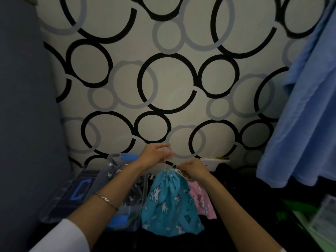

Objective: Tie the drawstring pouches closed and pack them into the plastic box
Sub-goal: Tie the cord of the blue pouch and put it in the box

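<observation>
Fingers (168,153) of left hand (154,154) pinch drawstring (165,163); right hand's (193,170) pinch partly hidden

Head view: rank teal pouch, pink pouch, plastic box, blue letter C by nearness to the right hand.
1. teal pouch, its neck in the right hand
2. pink pouch, below its wrist
3. plastic box, left
4. blue letter C, far left

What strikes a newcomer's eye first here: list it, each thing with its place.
The wall of black and grey rings fills the upper picture. Bottom centre, a turquoise unicorn pouch is gathered at its neck, the left grip holding its white drawstring up and the right grip pinching it at the neck. A clear plastic box sits left of it, a pink pouch beside it on the right.
</observation>
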Motion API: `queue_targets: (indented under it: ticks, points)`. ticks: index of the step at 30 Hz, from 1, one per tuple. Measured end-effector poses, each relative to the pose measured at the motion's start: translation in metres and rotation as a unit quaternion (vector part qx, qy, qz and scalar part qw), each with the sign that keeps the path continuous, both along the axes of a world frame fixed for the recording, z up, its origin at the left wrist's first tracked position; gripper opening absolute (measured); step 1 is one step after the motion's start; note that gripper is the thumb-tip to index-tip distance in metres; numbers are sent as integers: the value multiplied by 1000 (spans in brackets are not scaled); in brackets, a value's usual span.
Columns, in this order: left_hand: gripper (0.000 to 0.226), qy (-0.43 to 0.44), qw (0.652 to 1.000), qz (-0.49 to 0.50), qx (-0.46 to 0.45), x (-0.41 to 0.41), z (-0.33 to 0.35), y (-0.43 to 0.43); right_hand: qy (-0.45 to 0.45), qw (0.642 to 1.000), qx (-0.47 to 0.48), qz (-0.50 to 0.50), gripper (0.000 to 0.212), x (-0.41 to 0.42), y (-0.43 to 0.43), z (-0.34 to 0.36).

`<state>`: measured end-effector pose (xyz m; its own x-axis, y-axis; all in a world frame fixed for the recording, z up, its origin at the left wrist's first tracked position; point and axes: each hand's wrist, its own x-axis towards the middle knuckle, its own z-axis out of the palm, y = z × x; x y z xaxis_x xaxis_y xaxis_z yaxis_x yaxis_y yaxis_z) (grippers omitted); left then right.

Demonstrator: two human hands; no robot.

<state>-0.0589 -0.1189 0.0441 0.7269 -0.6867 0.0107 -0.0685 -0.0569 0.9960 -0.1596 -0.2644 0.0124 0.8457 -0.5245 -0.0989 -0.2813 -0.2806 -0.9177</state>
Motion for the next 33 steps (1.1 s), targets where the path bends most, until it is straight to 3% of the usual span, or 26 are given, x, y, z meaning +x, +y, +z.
queue_targets:
  ticks: [3,5,10,13,16,23,26,29,33]
  points:
    - [33,-25,999,-33,-34,-5,5,-3,21,999,-49,0,34,7,5,2]
    - [31,-59,997,-28,-48,-7,12,-5,19,998,-55,1,41,10,5,3]
    - [26,-161,984,-59,-50,-8,45,-13,89,989,-64,95,42,9,16,9]
    - [28,-190,977,-78,-51,-9,71,-24,91,982,4,164,30,7,25,11]
    - [26,-192,975,-102,-46,-11,89,-36,69,967,73,234,35,4,33,11]
    - [32,-104,974,-200,-20,-16,88,-60,17,968,25,250,37,-1,47,7]
    - [22,-107,979,-170,47,-8,67,-59,-20,972,59,226,31,-1,48,6]
    - [31,-271,932,-43,238,10,42,-43,-39,972,84,216,41,-3,43,8]
    - [62,-157,937,-184,251,13,4,-11,-48,970,104,212,44,-8,34,13]
